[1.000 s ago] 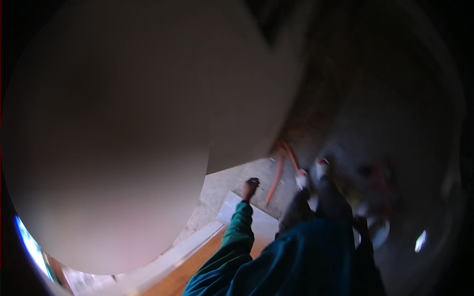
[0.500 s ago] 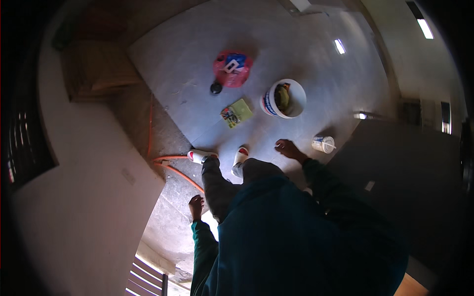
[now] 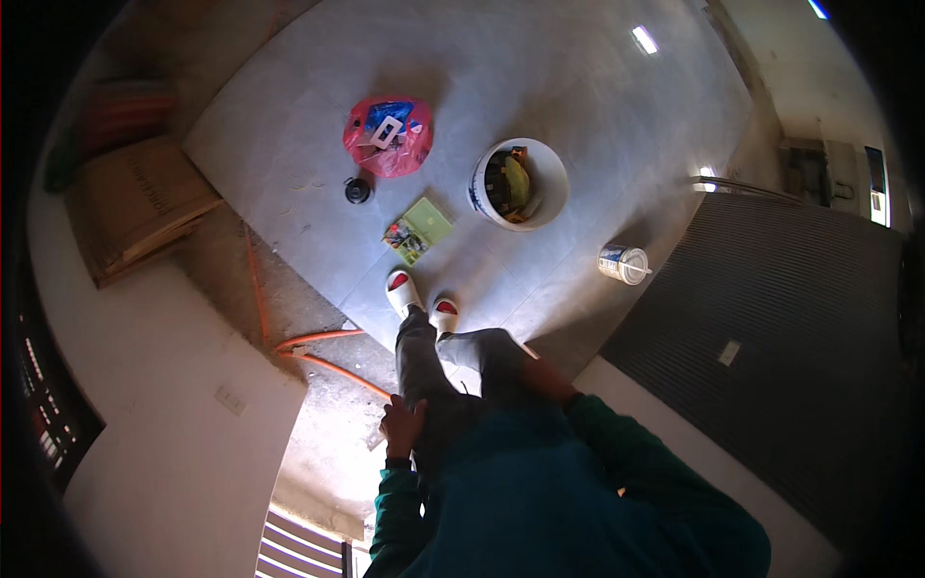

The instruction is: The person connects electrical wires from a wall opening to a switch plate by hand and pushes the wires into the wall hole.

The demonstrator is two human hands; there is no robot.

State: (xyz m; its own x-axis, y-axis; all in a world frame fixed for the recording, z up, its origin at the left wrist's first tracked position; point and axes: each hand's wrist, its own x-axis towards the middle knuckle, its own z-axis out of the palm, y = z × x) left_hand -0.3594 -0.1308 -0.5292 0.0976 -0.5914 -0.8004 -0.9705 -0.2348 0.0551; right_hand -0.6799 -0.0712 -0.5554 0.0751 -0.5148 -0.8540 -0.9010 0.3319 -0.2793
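My left hand (image 3: pixel 402 426) hangs beside my left thigh with its fingers apart and nothing seen in it. Against my right thigh lies my right hand (image 3: pixel 547 380), dark, its fingers hidden in shadow. Ahead of my white shoes, a flat green box (image 3: pixel 432 223) with a printed picture rests on the floor. Beyond it stand a small black round container (image 3: pixel 357 190) and a pink plastic bag (image 3: pixel 409 157) with a white frame-shaped piece on top. To the right, a white bucket (image 3: pixel 547 197) holds several tools or scraps I cannot make out singly.
A white paint can (image 3: pixel 624 263) stands on the right by a dark ribbed wall panel (image 3: pixel 771 308). Orange conduit (image 3: pixel 337 367) curves over rough concrete on the left. Flat cardboard boxes (image 3: pixel 145 197) lean near a white wall (image 3: pixel 183 405). Grey tiles (image 3: pixel 289 154) cover the floor ahead.
My right hand has drawn back from out in front to my right thigh. My left hand has come nearer my left thigh. My feet have stepped forward, and the view has shifted.
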